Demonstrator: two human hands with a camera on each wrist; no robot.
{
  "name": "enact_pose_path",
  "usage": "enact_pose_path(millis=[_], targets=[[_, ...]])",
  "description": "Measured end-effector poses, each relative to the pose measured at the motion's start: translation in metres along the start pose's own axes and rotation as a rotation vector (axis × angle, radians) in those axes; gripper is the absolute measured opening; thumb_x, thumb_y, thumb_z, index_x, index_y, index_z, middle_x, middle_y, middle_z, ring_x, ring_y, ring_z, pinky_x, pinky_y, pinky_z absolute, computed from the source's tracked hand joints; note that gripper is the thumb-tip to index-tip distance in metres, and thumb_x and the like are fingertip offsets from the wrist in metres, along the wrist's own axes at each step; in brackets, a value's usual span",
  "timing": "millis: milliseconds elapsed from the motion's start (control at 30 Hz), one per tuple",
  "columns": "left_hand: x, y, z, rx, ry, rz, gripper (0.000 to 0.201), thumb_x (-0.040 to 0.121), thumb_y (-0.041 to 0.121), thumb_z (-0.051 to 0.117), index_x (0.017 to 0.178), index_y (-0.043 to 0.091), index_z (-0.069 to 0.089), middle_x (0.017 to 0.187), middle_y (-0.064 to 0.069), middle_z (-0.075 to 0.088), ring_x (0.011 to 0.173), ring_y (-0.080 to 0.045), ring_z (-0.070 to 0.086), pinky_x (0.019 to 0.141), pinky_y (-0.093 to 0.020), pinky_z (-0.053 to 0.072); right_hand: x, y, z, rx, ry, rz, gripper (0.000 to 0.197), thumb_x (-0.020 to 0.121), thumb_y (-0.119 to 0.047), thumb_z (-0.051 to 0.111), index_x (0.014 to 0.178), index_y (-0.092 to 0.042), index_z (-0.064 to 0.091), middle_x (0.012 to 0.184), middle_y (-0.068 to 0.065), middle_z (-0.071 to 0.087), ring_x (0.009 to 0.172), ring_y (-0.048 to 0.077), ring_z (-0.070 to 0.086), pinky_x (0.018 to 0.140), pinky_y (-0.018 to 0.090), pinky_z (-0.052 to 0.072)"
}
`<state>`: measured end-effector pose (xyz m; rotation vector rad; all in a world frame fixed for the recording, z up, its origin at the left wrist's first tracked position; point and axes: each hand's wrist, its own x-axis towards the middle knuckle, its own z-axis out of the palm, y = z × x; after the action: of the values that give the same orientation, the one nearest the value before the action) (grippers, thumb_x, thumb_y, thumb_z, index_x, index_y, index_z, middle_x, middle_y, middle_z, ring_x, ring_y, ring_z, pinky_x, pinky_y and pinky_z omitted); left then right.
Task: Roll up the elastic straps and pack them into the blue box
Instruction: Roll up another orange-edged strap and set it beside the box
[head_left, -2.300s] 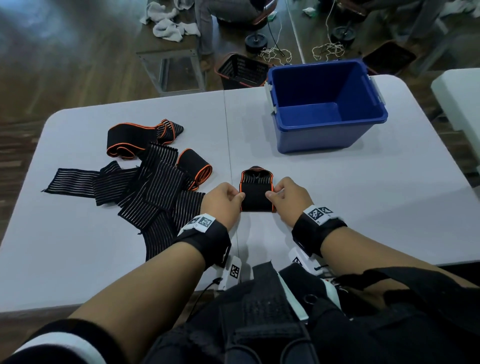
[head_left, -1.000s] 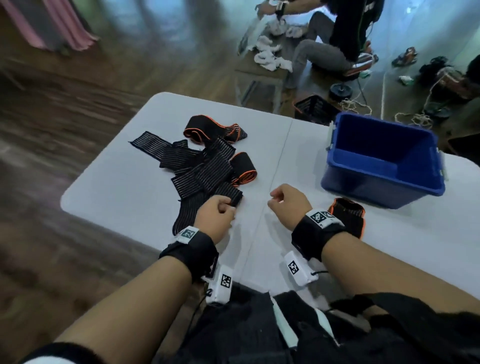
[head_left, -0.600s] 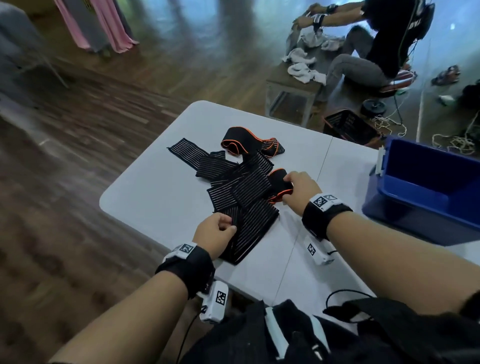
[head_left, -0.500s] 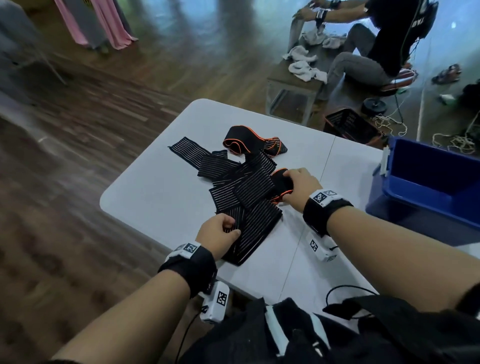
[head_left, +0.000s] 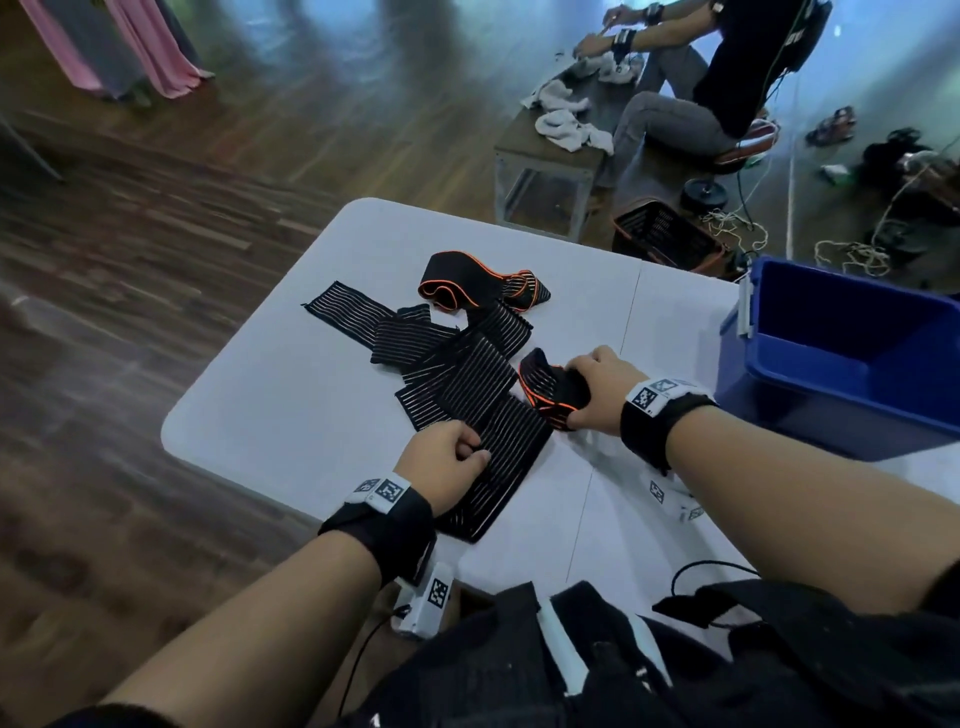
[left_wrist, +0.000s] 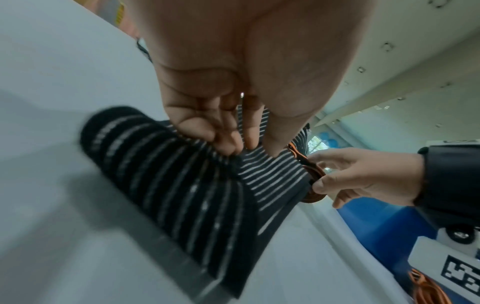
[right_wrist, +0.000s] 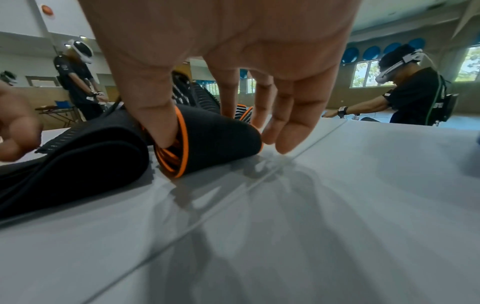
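Left hand: the left hand (head_left: 448, 460) pinches the near end of a striped strap (head_left: 488, 457) between thumb and curled fingers (left_wrist: 223, 142) — the cloth bunches up at the grip.
Right hand: the right hand (head_left: 602, 389) grasps an orange-edged strap (head_left: 550, 387), thumb tucked into its loose coil, the other fingers (right_wrist: 291, 127) draped over the far side.
Straps: a tangled pile on the white table (head_left: 270, 415), left of centre — another orange-edged strap (head_left: 467, 286) lies at its far end.
Box: the blue box (head_left: 852, 358) stands on the table just right of the right hand.
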<state>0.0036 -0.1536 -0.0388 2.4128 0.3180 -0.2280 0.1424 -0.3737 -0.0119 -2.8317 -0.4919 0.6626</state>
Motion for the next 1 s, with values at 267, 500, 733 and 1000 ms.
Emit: enact_pose_path(millis=[267, 500, 733, 1000], targets=[[0.027, 0.061, 0.018, -0.117, -0.045, 0.115, 0.036, 0.090, 0.041, 0.068, 0.119, 0.020, 0.063, 0.099, 0.005, 0.069, 0.096, -0.013, 0.063, 0.087, -0.027, 0.047, -0.036, 0.029, -0.001, 0.302, 0.121, 0.100, 0.094, 0.055, -0.044, 0.089, 0.136, -0.022, 0.048, 0.129, 0.001, 0.054, 0.113, 0.022, 0.057, 0.099, 0.035, 0.047], [0.062, 0.092, 0.038, -0.486, -0.083, -0.043, 0.044, 0.069, 0.044, 0.075, 0.106, 0.022, 0.068, 0.089, -0.004, 0.072, 0.083, -0.025, 0.074, 0.082, -0.051, 0.061, -0.070, 0.025, -0.001, 0.269, 0.181, 0.030, 0.069, 0.070, -0.043, 0.082, 0.130, -0.023, 0.055, 0.130, 0.004, 0.056, 0.117, 0.026, 0.055, 0.100, 0.040, 0.046], [0.074, 0.160, -0.019, -0.522, -0.179, 0.335, 0.028, 0.072, 0.004, 0.081, 0.089, 0.026, 0.074, 0.088, 0.001, 0.076, 0.075, -0.006, 0.069, 0.078, -0.029, 0.055, -0.069, 0.025, -0.035, 0.461, 0.407, 0.000, 0.070, 0.081, -0.034, 0.075, 0.142, -0.023, 0.044, 0.138, -0.003, 0.055, 0.120, 0.016, 0.056, 0.099, 0.029, 0.045], [0.084, 0.233, -0.099, -0.626, -0.235, 0.463, 0.032, 0.081, -0.008, 0.066, 0.102, 0.014, 0.075, 0.090, -0.008, 0.075, 0.077, -0.017, 0.071, 0.068, -0.028, 0.057, -0.070, 0.021, -0.130, 0.596, 0.742, -0.167, 0.036, 0.080, -0.021, 0.077, 0.114, -0.027, 0.068, 0.107, -0.007, 0.067, 0.095, 0.007, 0.066, 0.087, 0.021, 0.053]])
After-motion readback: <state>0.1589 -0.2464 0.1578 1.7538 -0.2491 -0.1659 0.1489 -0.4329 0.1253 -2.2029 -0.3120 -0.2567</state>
